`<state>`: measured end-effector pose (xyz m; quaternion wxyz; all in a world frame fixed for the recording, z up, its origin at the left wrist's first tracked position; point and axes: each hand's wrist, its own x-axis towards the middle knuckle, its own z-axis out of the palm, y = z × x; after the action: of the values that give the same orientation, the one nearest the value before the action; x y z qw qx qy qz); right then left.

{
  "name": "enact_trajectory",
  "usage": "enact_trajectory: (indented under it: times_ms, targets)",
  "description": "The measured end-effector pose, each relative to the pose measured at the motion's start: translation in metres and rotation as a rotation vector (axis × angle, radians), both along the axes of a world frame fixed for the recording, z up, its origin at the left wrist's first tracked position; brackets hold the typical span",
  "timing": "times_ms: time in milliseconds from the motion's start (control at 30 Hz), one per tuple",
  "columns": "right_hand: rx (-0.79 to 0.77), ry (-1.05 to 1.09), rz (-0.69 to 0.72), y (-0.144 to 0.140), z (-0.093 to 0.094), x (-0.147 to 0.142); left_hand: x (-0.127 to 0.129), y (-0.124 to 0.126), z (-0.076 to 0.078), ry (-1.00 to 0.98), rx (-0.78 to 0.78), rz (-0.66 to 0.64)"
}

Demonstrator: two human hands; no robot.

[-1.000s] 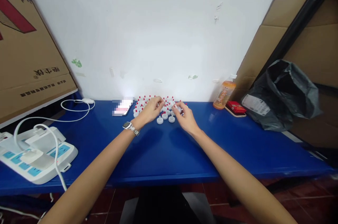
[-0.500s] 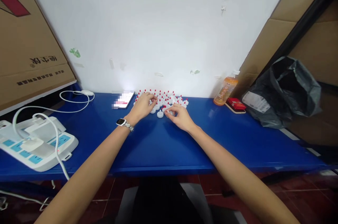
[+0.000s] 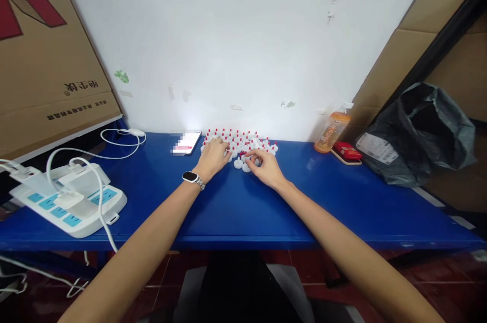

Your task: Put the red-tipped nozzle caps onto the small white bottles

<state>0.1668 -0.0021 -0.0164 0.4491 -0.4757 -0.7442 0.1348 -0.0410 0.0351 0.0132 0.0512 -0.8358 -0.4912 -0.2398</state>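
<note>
Several small white caps with red tips stand in a cluster at the back of the blue table, against the white wall. My left hand, with a watch on its wrist, rests on the left side of the cluster, fingers curled over the caps. My right hand sits at the cluster's near right edge, its fingertips pinching one white cap with a red tip. Whether the left fingers hold a cap is hidden.
A phone lies left of the caps. A white power strip with plugs and cables sits at the left. An orange bottle, a red box and a black bag are at the right. Cardboard leans on both sides.
Both hands stayed at the cap cluster, shifting slightly toward me along its front edge. The view swung a little to the left.
</note>
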Motion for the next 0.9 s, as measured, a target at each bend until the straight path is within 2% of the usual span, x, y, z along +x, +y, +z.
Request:
enact_trajectory:
  times_ms: [167,333,433,500,633,900]
  targets:
    - [0.006,0.051,-0.026,-0.003,0.003,0.001,-0.008,0.001,0.002,-0.085,-0.035,-0.054]
    - [0.042,0.108,-0.026,-0.012,0.013,0.001,-0.009,-0.008,0.011,-0.402,-0.093,-0.194]
    - [0.073,0.1,0.039,-0.018,0.017,-0.001,0.002,-0.017,0.013,-0.596,-0.19,-0.302]
    - [0.095,0.083,0.077,-0.021,0.018,-0.003,0.011,-0.022,0.013,-0.655,-0.242,-0.366]
    - [0.065,0.101,0.07,-0.024,0.017,-0.005,0.019,-0.028,0.01,-0.632,-0.254,-0.424]
    - [-0.004,0.097,0.209,-0.027,0.02,0.002,0.013,-0.031,0.009,-0.331,-0.185,-0.485]
